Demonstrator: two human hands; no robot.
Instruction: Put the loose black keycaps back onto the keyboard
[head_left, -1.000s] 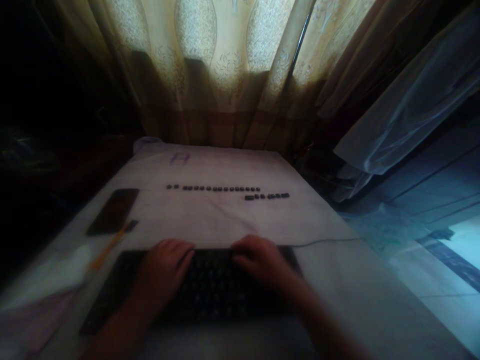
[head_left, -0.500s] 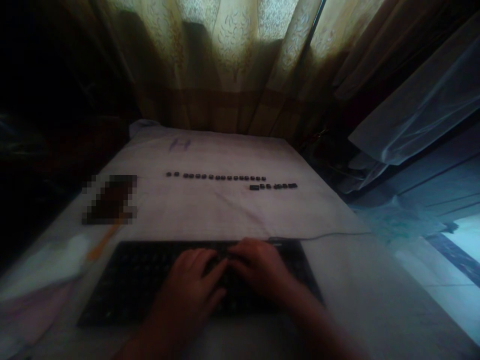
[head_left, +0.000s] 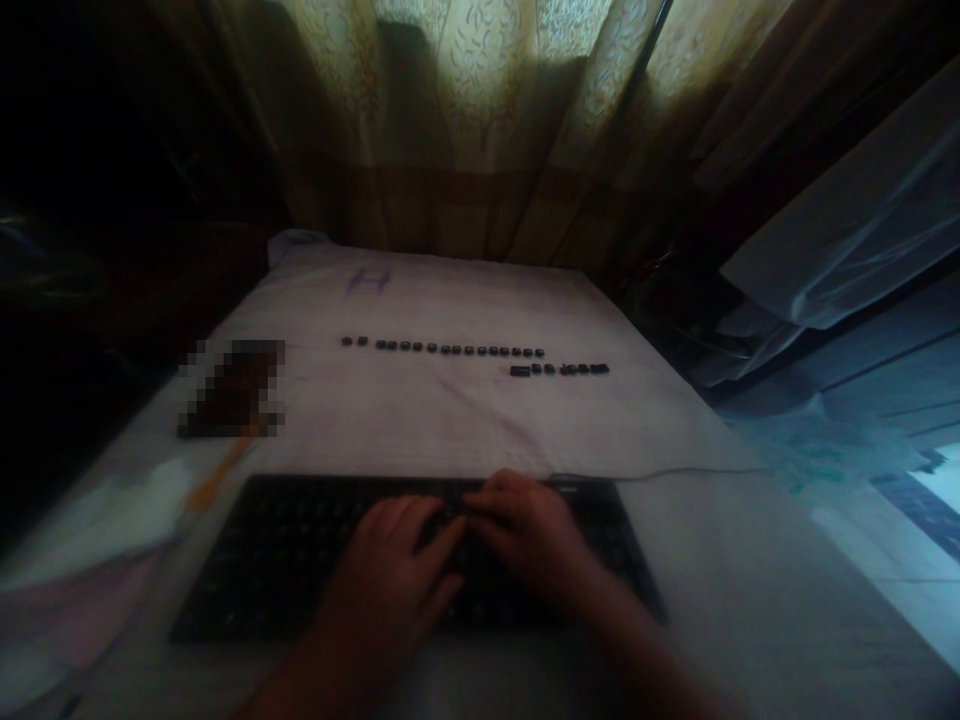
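Note:
A black keyboard lies on the white cloth in front of me. Both hands rest over its upper middle, fingertips almost meeting. My left hand has its fingers bent toward one spot among the keys, thumb reaching toward the right hand. My right hand comes from the right with its fingers closed together at that same spot. Whatever is between the fingertips is too dark and small to make out. Beyond the keyboard, loose black keycaps stand in a long row, with a shorter row at its right end.
At the left lie a blurred-out dark object, an orange strip and a white and pink cloth or bag. The keyboard cable runs off right. A curtain hangs behind the white-covered table.
The whole view has shifted slightly, so things appear a little further right. My hands stay at the same place on the keyboard, with hardly any change in the fingers.

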